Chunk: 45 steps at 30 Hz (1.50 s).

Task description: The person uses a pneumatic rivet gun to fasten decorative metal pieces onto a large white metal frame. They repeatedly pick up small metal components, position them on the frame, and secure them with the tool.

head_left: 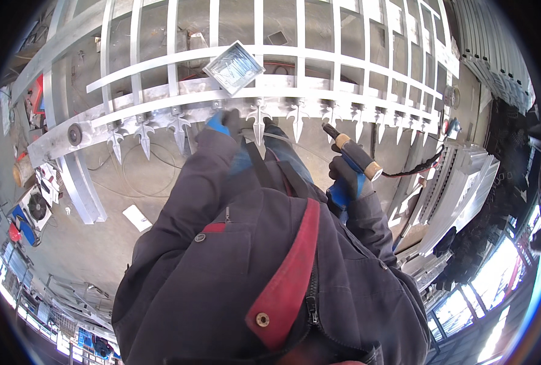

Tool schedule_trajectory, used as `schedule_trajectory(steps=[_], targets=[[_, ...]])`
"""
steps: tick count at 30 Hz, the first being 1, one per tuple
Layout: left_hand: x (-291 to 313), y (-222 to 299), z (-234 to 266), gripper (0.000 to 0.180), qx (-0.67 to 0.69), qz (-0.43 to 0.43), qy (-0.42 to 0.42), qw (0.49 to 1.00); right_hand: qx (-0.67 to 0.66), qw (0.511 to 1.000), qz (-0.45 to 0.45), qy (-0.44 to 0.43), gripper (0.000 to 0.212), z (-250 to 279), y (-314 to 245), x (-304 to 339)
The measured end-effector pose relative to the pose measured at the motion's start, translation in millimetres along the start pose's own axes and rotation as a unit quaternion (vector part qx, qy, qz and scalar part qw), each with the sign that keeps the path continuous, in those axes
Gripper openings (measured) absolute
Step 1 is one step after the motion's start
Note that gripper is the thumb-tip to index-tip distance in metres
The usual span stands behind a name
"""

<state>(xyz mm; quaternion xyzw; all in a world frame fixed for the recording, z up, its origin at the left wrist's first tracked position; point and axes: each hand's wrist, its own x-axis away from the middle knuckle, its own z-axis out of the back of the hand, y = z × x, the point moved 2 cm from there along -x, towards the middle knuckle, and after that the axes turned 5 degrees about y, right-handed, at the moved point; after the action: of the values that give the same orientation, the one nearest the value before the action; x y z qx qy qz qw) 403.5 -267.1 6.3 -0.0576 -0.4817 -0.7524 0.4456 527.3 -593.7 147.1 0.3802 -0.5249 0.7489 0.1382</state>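
A pale metal fence panel (319, 55) lies before me, with a row of spearhead finials (259, 121) along its near rail, their tips pointing towards me. My left hand (225, 123), in a dark and blue glove, is closed at that rail, in line with the row. Whatever lies inside its fingers is hidden. To its right, my right hand (346, 177), gloved alike, is wrapped round a welding torch (357, 156). The torch's dark tip points up and left, near the finials but apart from them. A cable (413, 172) trails off to the right from its rear end.
On the panel rests a square, open-topped box (235, 68) with thin pieces inside. A flat support beam (51, 141) runs under the near rail, with a leg (82, 188) at left. Stacked metal profiles (459, 191) stand at right. A white rectangular piece (136, 217) lies on the floor.
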Motion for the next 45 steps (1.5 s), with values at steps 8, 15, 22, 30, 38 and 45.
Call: schedule_trajectory(steps=[8,15,22,30,38,45], targets=[[-85,-14,-31,0.073,0.202,0.159,0.062,0.964,-0.038,0.998,-0.044,-0.029,0.042,53,25,-28],[-100,14,-33,0.053,-0.331,-0.033,0.132,0.934,0.060,0.983,0.034,-0.172,0.037,124,33,-79],[-97,152,-140,0.059,-0.472,-0.146,-0.008,0.869,0.048,0.970,0.088,-0.222,0.041,194,39,-102],[-98,295,-342,0.059,-0.261,-0.035,-0.070,0.962,-0.059,0.976,-0.077,-0.194,0.052,240,50,-114],[-84,306,-317,0.057,-0.284,-0.025,-0.022,0.958,-0.169,0.960,-0.094,-0.200,0.049,272,35,-120],[-105,195,-193,0.058,-0.267,0.054,0.101,0.957,-0.029,0.971,-0.053,-0.230,0.044,257,21,-135]])
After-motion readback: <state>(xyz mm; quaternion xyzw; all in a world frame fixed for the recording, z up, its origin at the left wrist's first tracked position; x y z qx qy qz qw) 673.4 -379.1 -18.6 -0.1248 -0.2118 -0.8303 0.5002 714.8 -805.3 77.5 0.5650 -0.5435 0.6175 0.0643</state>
